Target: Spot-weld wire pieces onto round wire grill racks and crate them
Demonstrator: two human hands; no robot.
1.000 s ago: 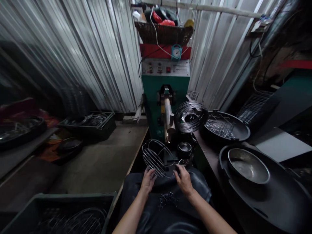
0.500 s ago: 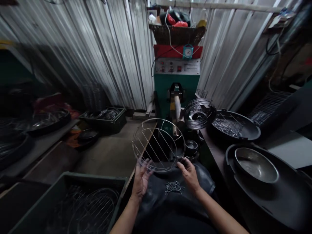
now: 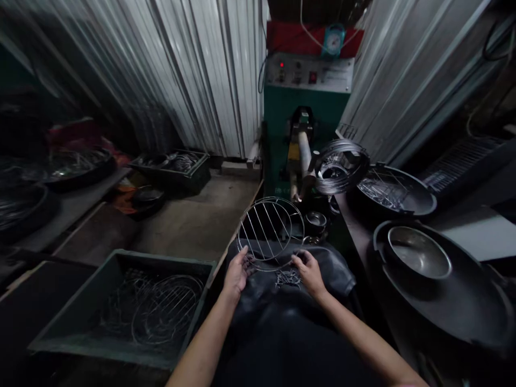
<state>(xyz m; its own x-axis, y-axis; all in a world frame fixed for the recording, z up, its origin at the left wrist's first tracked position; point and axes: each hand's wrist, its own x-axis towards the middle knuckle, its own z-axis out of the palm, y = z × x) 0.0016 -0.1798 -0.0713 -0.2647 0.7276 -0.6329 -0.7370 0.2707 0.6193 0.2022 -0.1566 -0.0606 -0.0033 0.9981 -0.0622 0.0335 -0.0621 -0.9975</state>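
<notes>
A round wire rack [image 3: 291, 228] with two rings and parallel bars is held in front of me, tilted. My left hand [image 3: 237, 273] grips its near left rim between thumb and fingers. At the near right rim, my right hand [image 3: 310, 274] is closed in a pinch on the rack; whether it also holds a small wire piece I cannot make out. Just below the rack, a small heap of short wire pieces [image 3: 287, 278] lies on the dark covering [image 3: 274, 322] over my lap. Beyond the rack stands a green machine [image 3: 278, 129] with a rod-like arm [image 3: 305, 153].
To the left sits a green crate [image 3: 80, 328] of wire racks, with a smaller crate [image 3: 193, 174] farther back. On the right are a wire coil [image 3: 342, 183], a pan of wire parts [image 3: 419, 201], and a metal bowl [image 3: 419, 252] inside a large black pan [image 3: 455, 306].
My view has tipped downward, so the machine sits higher in the picture. Both hands keep hold of the rack, which looks flatter. A red light on the machine's panel now glows clearly.
</notes>
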